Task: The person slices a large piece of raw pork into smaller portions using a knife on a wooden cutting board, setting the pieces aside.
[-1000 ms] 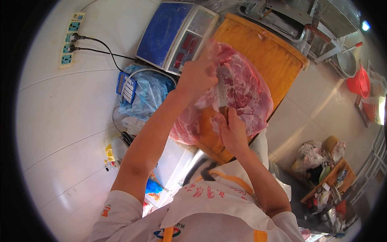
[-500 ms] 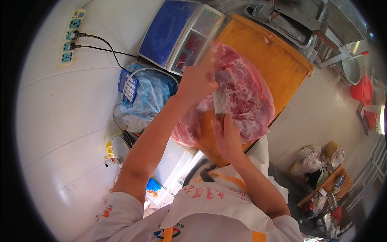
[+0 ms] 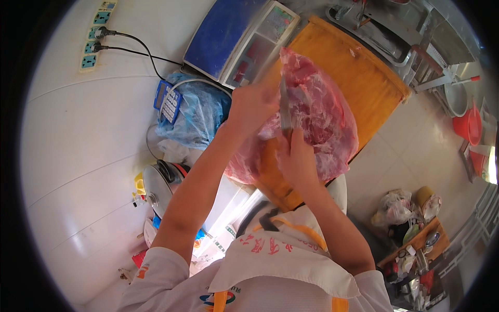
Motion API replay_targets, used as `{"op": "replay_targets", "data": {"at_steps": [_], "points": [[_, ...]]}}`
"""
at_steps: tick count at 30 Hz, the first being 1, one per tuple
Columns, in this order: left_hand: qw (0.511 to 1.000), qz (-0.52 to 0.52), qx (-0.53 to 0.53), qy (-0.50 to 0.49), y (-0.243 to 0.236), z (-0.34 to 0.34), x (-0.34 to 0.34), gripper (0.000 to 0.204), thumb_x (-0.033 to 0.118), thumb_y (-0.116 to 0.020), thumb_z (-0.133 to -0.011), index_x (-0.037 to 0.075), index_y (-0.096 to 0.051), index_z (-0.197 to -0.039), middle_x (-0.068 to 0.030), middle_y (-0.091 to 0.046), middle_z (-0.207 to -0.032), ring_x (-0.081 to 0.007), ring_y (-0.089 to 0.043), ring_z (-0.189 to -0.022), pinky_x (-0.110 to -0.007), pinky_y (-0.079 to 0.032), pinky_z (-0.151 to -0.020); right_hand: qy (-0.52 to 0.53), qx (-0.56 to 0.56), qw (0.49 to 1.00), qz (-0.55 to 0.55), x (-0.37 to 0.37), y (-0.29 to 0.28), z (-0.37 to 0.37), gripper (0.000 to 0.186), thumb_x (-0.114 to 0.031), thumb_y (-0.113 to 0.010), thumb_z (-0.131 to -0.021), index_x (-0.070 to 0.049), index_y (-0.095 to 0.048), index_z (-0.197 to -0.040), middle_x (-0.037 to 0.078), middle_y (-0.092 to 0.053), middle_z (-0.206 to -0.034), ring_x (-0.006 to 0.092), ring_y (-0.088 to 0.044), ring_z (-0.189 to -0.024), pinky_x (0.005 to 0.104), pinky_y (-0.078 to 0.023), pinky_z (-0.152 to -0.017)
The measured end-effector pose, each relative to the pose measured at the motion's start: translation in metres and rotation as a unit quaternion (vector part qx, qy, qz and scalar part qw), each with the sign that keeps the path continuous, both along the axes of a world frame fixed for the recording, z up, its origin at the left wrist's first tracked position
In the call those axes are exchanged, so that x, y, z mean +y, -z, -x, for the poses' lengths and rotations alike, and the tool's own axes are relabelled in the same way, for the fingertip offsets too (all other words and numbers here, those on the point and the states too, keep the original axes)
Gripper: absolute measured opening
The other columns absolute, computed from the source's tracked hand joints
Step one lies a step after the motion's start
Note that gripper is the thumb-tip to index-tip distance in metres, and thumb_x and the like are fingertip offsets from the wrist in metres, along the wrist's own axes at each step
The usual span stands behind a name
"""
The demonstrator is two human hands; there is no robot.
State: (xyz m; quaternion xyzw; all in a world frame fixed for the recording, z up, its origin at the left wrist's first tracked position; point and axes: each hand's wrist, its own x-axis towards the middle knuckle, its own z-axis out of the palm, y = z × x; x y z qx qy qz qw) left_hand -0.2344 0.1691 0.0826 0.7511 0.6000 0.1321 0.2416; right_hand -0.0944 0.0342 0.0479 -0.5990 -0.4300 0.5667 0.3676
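A large slab of raw pink meat (image 3: 330, 119) lies on an orange-brown cutting board (image 3: 364, 67). My right hand (image 3: 300, 161) is closed around the handle of a knife (image 3: 284, 106). Its narrow blade points away from me, against the left side of the slab. My left hand (image 3: 253, 109) is at the slab's left edge, beside the blade; motion smears its fingers, so its grip is unclear. Below the left wrist, more raw meat (image 3: 243, 160) spreads over the board's left edge, partly hidden by my forearm.
A blue-topped scale (image 3: 221, 39) stands beyond my left hand. Near it lie a blue calculator (image 3: 168, 101) and a blue plastic bag (image 3: 200, 117). A power strip (image 3: 93, 47) hangs on the tiled wall. Metal trays (image 3: 374, 34) stand past the board; red basins (image 3: 468, 125) are far right.
My right hand and the knife have moved away from me, up along the slab's left side. My left hand stays near the slab's left edge, blurred. The whole view has shifted slightly.
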Motion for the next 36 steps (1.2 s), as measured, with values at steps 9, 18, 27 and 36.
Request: {"op": "replay_targets", "data": {"at_steps": [9,18,27,36], "points": [[0.985,-0.142,-0.085,0.055,0.036,0.006,-0.012,0.028,0.008,-0.082,-0.090,0.000,-0.075,-0.115,-0.0117,-0.077,-0.091,-0.0162,-0.075,-0.078,-0.030,-0.060,-0.074,0.012,0.005,0.999,0.030,-0.070,-0.015,-0.067,0.022,-0.022,-0.057,-0.118,-0.005,-0.051,-0.104,0.002,-0.055,-0.066,0.0096,-0.052,-0.045,0.0298,-0.038,-0.042],[0.994,0.004,-0.052,-0.092,0.018,-0.039,-0.007,0.023,0.013,-0.085,-0.077,0.001,-0.078,-0.096,-0.0138,-0.077,-0.082,-0.0251,-0.076,-0.075,-0.035,-0.061,-0.075,0.016,0.016,0.997,0.072,-0.060,-0.017,-0.079,0.022,-0.020,-0.062,-0.113,-0.001,-0.053,-0.108,0.019,-0.063,-0.083,0.0342,-0.059,-0.068,0.0447,-0.050,-0.066],[0.989,0.035,-0.047,-0.135,0.010,-0.034,-0.007,0.025,0.017,-0.087,-0.073,0.000,-0.078,-0.088,-0.0125,-0.076,-0.075,-0.0171,-0.073,-0.068,-0.031,-0.059,-0.069,0.011,-0.024,0.991,-0.128,-0.018,0.007,-0.061,0.022,-0.021,-0.062,-0.115,-0.004,-0.055,-0.103,0.008,-0.062,-0.069,0.0160,-0.058,-0.052,0.0347,-0.045,-0.053],[0.986,0.085,-0.038,-0.140,0.003,-0.029,0.000,0.020,0.017,-0.085,-0.072,0.000,-0.077,-0.080,-0.0079,-0.074,-0.070,-0.0116,-0.069,-0.066,-0.029,-0.056,-0.065,-0.083,0.021,0.996,0.035,0.013,-0.011,-0.059,0.027,-0.025,-0.063,-0.110,0.000,-0.053,-0.111,0.027,-0.072,-0.093,0.0540,-0.070,-0.087,0.0551,-0.054,-0.073]]}}
